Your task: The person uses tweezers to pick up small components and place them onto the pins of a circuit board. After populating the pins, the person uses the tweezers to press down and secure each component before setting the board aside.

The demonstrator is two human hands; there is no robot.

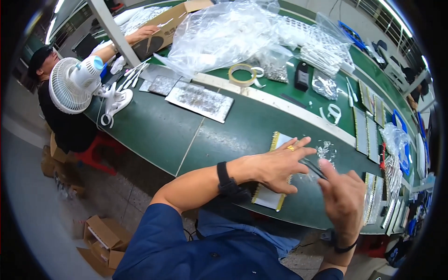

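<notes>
A flat white strip panel with yellow toothed edges (270,198) lies on the green bench in front of me. My left hand (280,165) rests across its middle with fingers spread and hides part of it; a ring and a black wristband show on that hand and wrist. My right hand (344,198) grips dark slim tweezers (313,168), their tips pointing toward the fingers of my left hand. A scatter of tiny shiny pieces (326,151) lies on the bench just beyond the tweezers. Whether the tips pinch anything is too small to tell.
Similar panels (361,130) stand in groups at the right. A speckled metallic plate (199,100) lies far left, near a white fan (72,86). Beyond the pale divider (280,105) are a tape roll (241,74) and plastic bags (219,35). A co-worker's hand (142,33) touches a cardboard box.
</notes>
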